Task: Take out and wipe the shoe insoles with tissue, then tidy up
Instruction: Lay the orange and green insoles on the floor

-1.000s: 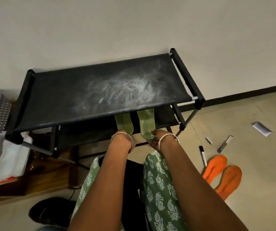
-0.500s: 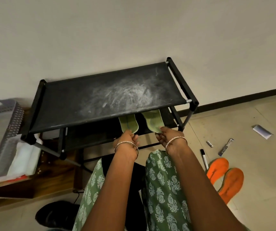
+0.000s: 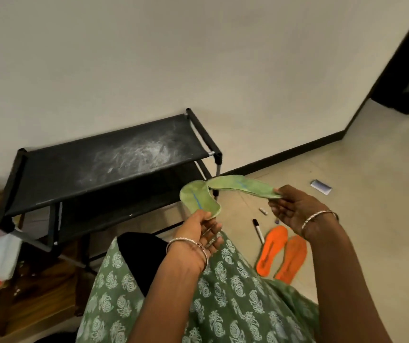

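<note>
Item: two thin green flexible insoles, held in air above lap, in front of black two-tier fabric shoe rack (image 3: pixel 109 164).
- Left hand (image 3: pixel 198 227): thumb and fingers pinch lower end of near green insole (image 3: pixel 199 198). Insole upright, face toward wearer, likely for inspection.
- Right hand (image 3: pixel 295 209): fingertips pinch end of far green insole (image 3: pixel 245 187). Insole near level, sagging.
- Free tips meet; whether touching, cannot tell.
- Surface: mottled pale green, blue mark on each.
- Judgement: wiping not yet begun.
- Two flat orange insoles (image 3: pixel 271 246) on floor at right, probably set aside; black marker pen (image 3: pixel 258 227) beside.
</note>
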Action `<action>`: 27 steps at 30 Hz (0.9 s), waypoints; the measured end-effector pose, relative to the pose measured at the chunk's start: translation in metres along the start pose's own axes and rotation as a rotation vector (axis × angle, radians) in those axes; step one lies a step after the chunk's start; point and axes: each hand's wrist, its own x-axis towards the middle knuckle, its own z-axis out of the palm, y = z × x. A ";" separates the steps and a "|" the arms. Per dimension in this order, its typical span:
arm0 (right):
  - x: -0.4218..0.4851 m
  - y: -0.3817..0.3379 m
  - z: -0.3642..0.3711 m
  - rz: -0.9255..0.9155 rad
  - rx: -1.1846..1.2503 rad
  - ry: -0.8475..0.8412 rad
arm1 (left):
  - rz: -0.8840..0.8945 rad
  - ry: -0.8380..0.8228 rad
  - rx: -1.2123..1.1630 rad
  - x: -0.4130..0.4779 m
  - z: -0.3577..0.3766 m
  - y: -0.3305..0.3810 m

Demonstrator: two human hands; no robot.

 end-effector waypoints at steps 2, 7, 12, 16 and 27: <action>-0.003 -0.017 -0.026 -0.042 0.051 0.050 | -0.013 -0.041 0.053 -0.005 0.017 -0.013; 0.005 -0.046 -0.089 -0.157 0.166 0.175 | -0.045 -0.152 0.205 -0.002 0.069 -0.042; 0.039 -0.040 -0.155 -0.151 0.244 0.313 | -0.113 -0.205 0.415 0.032 0.124 -0.078; 0.075 -0.001 -0.211 -0.034 0.266 0.428 | -0.159 -0.179 0.630 0.082 0.163 -0.122; 0.122 0.142 -0.313 0.350 0.371 0.743 | -0.300 -0.129 1.095 0.225 0.194 -0.269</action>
